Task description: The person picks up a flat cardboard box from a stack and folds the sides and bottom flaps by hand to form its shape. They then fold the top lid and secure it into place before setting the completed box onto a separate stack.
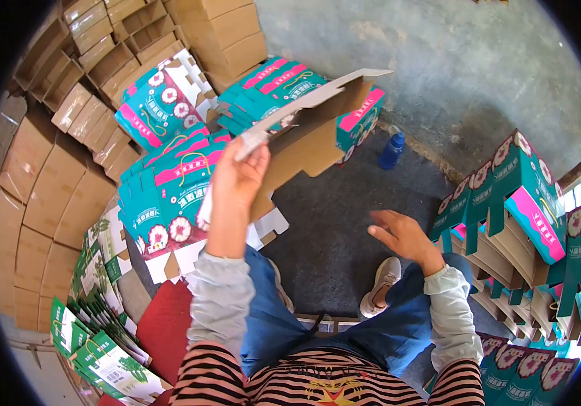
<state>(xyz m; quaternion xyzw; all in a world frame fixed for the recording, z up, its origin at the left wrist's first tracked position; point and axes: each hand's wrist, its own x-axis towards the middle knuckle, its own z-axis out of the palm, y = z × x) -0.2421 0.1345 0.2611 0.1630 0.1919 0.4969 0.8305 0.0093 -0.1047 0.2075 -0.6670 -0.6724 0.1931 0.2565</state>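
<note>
My left hand (241, 177) is raised in front of me, its fingers closed on the edge of a partly unfolded gift carton (307, 145). The carton's brown inner side and a pale edge face me, and its printed side is mostly hidden. My right hand (400, 233) hangs over the dark floor near my knee, fingers apart, holding nothing. Close to my left forearm lies a stack of flat teal and pink cartons (179, 193) with yellow cord handles.
Brown boxes (40, 196) are piled along the left. More teal cartons (270, 84) lie ahead, and assembled ones (507, 183) are stacked at right. A blue bottle (392, 150) stands near the wall. Green-and-white cartons (111, 365) lie by the red seat cover (165, 318).
</note>
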